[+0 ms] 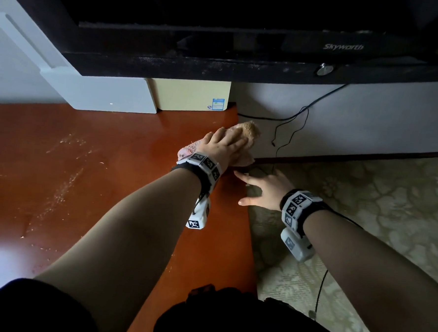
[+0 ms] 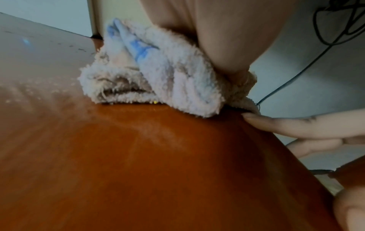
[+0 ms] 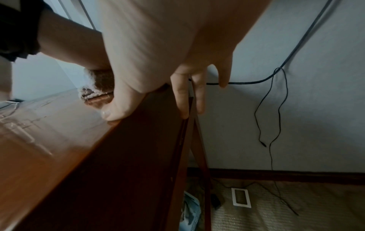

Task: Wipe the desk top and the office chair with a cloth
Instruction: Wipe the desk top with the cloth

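Left hand, fingers flat, presses fluffy pale terry cloth at far right corner of glossy reddish-brown wooden counter. Right hand, fingers spread, empty, steadies counter edge. Dust streaks remain at left; chair unseen, judged unwiped.

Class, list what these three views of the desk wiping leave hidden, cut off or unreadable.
- Office chair: in no view.
- Cloth: head view, middle hidden under the left hand.
- Left fingers: left wrist view, cut off by the top edge.
- Small sticker on the yellow box: head view, text too small.
- Desk top: head view, near part hidden by forearms.
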The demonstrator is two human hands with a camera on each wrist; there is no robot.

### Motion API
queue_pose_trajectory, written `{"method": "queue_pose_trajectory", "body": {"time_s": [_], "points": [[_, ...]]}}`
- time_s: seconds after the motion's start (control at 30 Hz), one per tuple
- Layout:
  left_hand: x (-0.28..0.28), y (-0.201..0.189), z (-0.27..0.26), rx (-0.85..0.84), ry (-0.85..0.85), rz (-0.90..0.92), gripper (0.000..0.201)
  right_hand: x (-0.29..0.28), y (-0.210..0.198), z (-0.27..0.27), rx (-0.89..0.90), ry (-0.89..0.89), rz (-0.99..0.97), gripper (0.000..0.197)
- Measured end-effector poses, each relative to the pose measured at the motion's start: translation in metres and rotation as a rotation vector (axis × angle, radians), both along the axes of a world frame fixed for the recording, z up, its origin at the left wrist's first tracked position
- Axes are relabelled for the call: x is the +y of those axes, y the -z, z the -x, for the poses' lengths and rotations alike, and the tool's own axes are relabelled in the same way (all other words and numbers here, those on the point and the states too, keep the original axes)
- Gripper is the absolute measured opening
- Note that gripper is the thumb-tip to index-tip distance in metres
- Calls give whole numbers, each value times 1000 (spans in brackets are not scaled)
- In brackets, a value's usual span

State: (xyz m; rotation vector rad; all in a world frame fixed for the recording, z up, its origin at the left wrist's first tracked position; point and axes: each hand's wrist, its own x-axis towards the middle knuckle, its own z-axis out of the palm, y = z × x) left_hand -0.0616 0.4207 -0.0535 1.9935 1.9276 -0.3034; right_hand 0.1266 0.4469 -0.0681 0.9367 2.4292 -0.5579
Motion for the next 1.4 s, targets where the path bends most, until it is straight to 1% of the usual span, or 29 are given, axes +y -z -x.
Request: {"method": "queue_pose_trajectory", "body": {"time_s": [0.1,0.27,0.3,0.37,0.43,0.5,0.57,0.6,0.7,0.8,0.87,0.9,0.93,1.0,1.03,1.1,1.13,1.2,1.27,1.4], "points": [[5,2,-1,-35,-79,-22,60,5,-1,6,-8,-7,-30,78],[10,-2,0,-23,-133,1,71,8,-6,15,-79,28,-52,79],[10,-2,-1,-22,-149,-12,71,7,-7,16,-87,35,-55,80],[10,-2,-2,-36,-188,-47,64,6,-9,18,-98,58,-55,81],[10,-6,-2,-69,-226,-43,59,4,-12,19,-100,91,-32,82],[9,-11,-2,-84,-250,8,68,0,-12,19,-100,113,-9,81],[6,-15,1,-109,-335,22,79,-3,-10,20,-97,119,-8,81],[2,-17,3,-115,-397,9,76,-4,-9,21,-95,120,-13,81],[-11,-18,11,-109,-553,-41,52,-7,-7,23,-83,97,-40,81],[-15,-17,18,-114,-612,-31,48,-8,-9,25,-41,-6,-82,81],[-14,-21,22,-121,-593,-16,48,-6,-9,28,-18,-95,-108,82],[-13,-24,24,-103,-556,-37,48,-4,-9,29,-25,-132,-119,83],[-13,-26,25,-71,-492,-72,50,-2,-10,31,-40,-159,-121,84],[-12,-26,25,-21,-311,-122,55,3,-9,32,-60,-191,-120,88],[-11,-24,25,14,-206,-91,57,5,-9,33,-61,-206,-122,89],[-7,-18,28,93,-49,59,63,8,-8,33,-55,-252,-133,92],[-5,-16,30,111,-22,122,67,9,-8,33,-53,-277,-143,92],[0,-13,34,102,-10,157,74,10,-7,33,-41,-308,-163,93],[4,-10,37,89,4,140,80,12,-7,33,-31,-322,-160,94],[2,-4,41,49,-26,72,78,14,-3,32,-26,-318,-121,96]]}}
